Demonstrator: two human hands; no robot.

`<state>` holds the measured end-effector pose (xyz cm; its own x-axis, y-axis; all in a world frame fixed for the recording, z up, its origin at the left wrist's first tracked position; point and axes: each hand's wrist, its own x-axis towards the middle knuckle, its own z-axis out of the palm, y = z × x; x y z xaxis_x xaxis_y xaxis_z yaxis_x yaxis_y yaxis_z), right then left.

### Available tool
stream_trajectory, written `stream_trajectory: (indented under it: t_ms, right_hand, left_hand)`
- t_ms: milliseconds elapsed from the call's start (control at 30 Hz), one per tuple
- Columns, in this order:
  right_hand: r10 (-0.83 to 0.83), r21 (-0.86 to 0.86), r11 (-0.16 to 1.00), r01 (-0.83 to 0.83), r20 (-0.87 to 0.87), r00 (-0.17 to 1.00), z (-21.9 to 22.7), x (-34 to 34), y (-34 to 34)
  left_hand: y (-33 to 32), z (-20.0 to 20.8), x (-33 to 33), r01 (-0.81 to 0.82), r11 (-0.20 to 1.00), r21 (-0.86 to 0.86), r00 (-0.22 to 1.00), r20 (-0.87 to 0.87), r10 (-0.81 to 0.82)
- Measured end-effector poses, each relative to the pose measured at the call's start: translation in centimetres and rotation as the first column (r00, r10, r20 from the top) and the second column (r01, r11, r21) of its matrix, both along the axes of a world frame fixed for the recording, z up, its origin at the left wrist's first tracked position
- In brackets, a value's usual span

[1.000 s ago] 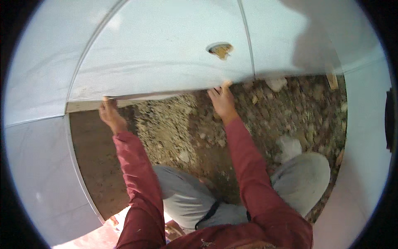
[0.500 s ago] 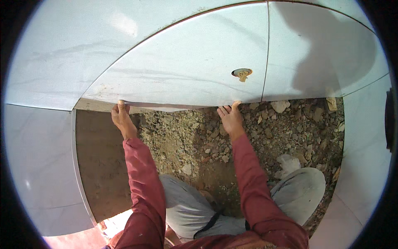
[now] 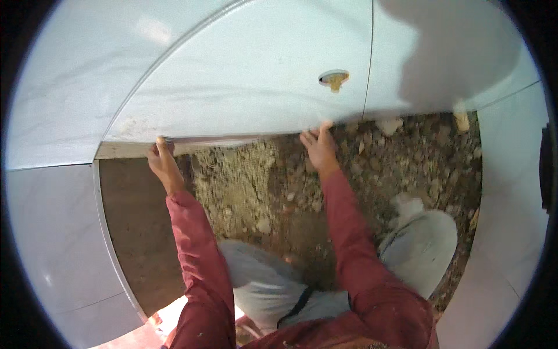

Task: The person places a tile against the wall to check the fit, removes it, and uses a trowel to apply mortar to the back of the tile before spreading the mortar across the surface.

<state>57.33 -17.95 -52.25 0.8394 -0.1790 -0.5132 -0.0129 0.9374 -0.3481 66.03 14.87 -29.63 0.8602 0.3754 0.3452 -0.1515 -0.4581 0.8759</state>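
Note:
A large white wall tile (image 3: 232, 93) with faint grey veining lies in front of me, its near edge facing my body. My left hand (image 3: 163, 166) grips that edge near its left end, thumb on the face and fingers curled behind. Farther right along the same edge, my right hand (image 3: 321, 150) holds on with the thumb on top; its fingers are bent below and partly hidden. An oval hole (image 3: 333, 79) is cut in the tile above my right hand, with a yellowish-brown lump showing in it.
Another tile (image 3: 383, 58) adjoins on the right, partly in shadow. Rubble and gravel (image 3: 349, 174) lie below the tile edge, with a brown earthen strip (image 3: 136, 227) at left. White tiled surfaces (image 3: 52, 227) flank both sides. My grey-trousered knee (image 3: 427, 250) is bent at lower right.
The view has tilted, so the tile and its hole sit higher and slightly left in the picture. Both hands keep the same places on the tile's edge.

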Motion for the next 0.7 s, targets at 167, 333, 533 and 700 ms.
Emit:
stream_trajectory:
  t_ms: [167,333,533,700]
  right_hand:
    - [0.015,-0.019,1.000,-0.016,-0.015,1.000,-0.4,-0.1,-0.8]
    - [0.016,-0.022,1.000,-0.017,-0.044,0.999,0.1,0.3,-0.6]
    - [0.010,0.015,1.000,-0.010,0.000,1.000,-0.8,0.5,-0.3]
    - [0.030,-0.002,1.000,-0.030,-0.006,1.000,-1.4,0.3,-0.4]
  left_hand:
    - [-0.5,-0.2,-0.1,-0.017,0.997,0.076,0.999,-0.034,0.019]
    - [-0.5,0.2,-0.3,0.026,0.998,0.064,0.999,-0.027,-0.024]
    - [-0.6,-0.1,-0.2,0.024,0.997,0.070,1.000,-0.007,-0.024]
    - [-0.3,-0.1,0.3,0.013,0.997,0.071,0.998,-0.055,-0.009]
